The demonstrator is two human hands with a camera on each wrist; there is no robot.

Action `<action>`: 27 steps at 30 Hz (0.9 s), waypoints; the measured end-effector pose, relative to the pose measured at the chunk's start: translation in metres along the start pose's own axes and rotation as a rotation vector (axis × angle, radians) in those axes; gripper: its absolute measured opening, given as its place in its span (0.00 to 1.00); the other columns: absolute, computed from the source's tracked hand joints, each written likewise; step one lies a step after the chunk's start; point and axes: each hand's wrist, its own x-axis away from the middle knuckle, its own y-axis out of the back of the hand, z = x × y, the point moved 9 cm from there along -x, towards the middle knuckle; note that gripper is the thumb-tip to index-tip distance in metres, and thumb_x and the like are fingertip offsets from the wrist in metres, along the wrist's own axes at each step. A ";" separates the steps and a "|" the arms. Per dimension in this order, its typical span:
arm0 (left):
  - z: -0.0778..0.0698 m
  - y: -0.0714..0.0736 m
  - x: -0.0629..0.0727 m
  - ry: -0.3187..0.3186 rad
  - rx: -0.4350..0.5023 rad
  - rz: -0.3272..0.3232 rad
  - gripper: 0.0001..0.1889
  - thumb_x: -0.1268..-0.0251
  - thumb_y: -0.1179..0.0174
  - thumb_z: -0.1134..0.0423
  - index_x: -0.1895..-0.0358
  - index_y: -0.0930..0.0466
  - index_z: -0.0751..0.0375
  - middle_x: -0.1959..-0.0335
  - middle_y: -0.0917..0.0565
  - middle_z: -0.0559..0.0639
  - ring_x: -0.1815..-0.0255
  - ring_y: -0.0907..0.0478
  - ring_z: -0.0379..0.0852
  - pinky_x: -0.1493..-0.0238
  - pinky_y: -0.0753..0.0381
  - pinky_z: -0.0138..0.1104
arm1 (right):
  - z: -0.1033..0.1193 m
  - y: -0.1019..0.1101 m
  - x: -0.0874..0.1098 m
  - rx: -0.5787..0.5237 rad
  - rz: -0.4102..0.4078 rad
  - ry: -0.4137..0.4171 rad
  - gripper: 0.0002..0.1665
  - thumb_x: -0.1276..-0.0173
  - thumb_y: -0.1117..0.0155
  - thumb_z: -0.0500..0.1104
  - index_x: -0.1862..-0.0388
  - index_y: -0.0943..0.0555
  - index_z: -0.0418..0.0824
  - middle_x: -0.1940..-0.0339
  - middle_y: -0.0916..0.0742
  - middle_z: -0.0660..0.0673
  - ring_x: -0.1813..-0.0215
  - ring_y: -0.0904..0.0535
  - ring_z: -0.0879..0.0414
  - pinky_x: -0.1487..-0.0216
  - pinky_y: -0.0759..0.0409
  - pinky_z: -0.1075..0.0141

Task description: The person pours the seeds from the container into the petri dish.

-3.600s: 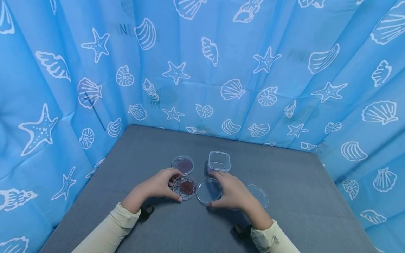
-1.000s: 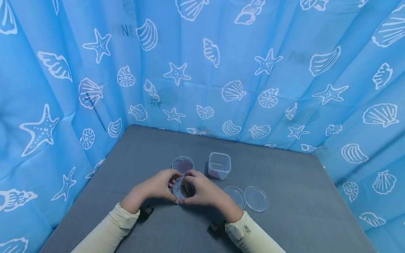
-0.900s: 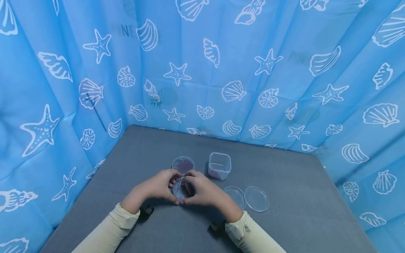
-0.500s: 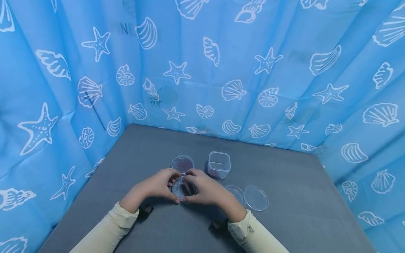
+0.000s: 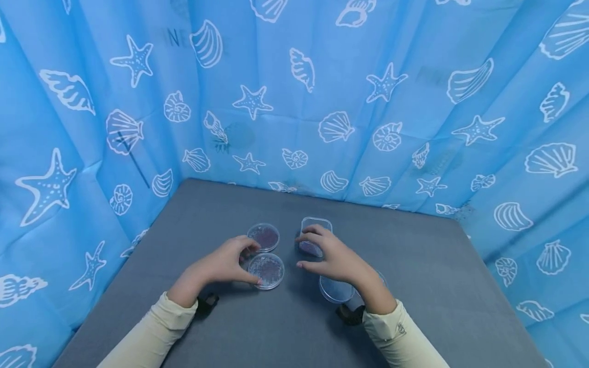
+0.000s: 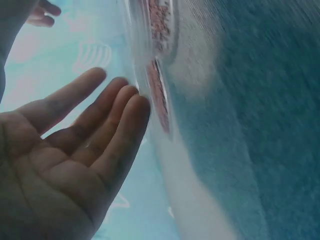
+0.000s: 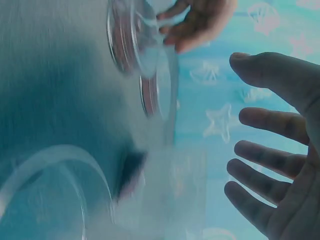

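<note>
One dish (image 5: 270, 288) toward the tabletop's (image 5: 267, 332) left edge seemed levelled: wide right hand (image 5: 338, 258) had left it, wide left hand (image 5: 226, 263) alongside.

The left fingers (image 6: 129, 127) hover beside a reddish-filled dish (image 6: 159, 97), possibly touching it.

Cream sleeves (image 5: 138, 335), bunched cuffs (image 5: 176, 307), small right-cuff mark (image 5: 401, 328), black wrist pieces (image 5: 349, 314), bare hands (image 5: 225, 263)

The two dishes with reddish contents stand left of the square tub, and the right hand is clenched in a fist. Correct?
Not a fist: the right wrist view shows the right hand spread open, holding nothing. The two dishes with reddish contents do stand left of the square tub.
</note>
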 end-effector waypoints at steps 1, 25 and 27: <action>-0.003 0.001 -0.001 -0.015 -0.011 -0.014 0.44 0.50 0.17 0.43 0.34 0.21 0.66 0.42 0.18 0.59 0.43 0.20 0.54 0.41 0.16 0.49 | -0.005 0.005 0.001 -0.002 -0.015 -0.008 0.30 0.30 0.23 0.52 0.33 0.18 0.43 0.27 0.22 0.38 0.25 0.26 0.41 0.31 0.21 0.41; -0.077 -0.072 -0.039 -0.146 0.057 0.141 0.38 0.36 0.24 0.43 0.28 0.24 0.57 0.34 0.21 0.54 0.34 0.21 0.52 0.35 0.17 0.42 | -0.106 0.015 -0.010 -0.067 0.012 -0.237 0.62 0.39 0.16 0.54 0.14 0.41 0.41 0.19 0.31 0.34 0.23 0.28 0.33 0.28 0.23 0.38; -0.084 -0.079 -0.042 -0.166 0.058 0.151 0.37 0.36 0.24 0.44 0.28 0.24 0.57 0.35 0.21 0.54 0.35 0.21 0.51 0.35 0.17 0.40 | -0.110 0.012 -0.012 -0.089 0.022 -0.236 0.62 0.38 0.17 0.54 0.14 0.41 0.39 0.19 0.31 0.33 0.25 0.28 0.31 0.30 0.21 0.38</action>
